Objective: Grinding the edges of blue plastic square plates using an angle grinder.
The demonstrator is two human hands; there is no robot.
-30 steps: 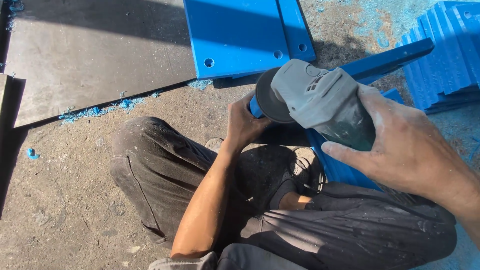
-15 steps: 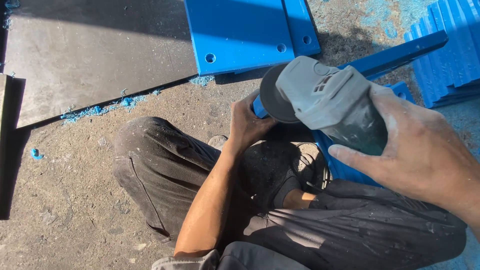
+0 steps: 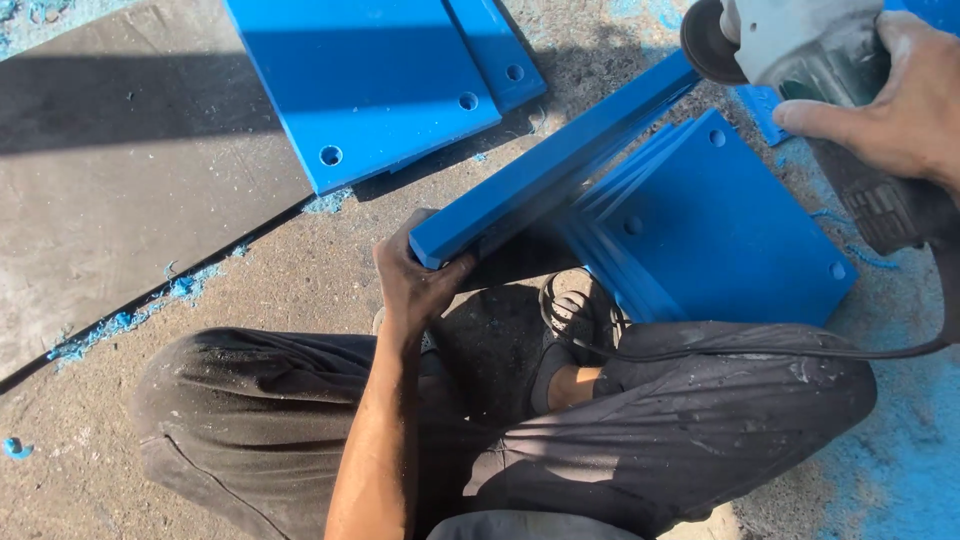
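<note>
Grinding a long blue plastic bar (image 3: 560, 160)
Left hand (image 3: 415, 285) gripped the bar's near end; right hand (image 3: 885, 100) clasped a grey angle grinder (image 3: 790, 45).

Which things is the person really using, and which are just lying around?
In use: blue plate on edge, gripped by left hand; angle grinder in right hand.
Lying about: stacked blue plates; flat blue plates; grey sheet; blue shavings.

Bare forearms, no sleeves showing; dusty black trousers (image 3: 690, 400); 1 dark shoe (image 3: 580, 310); grimy hands.
</note>
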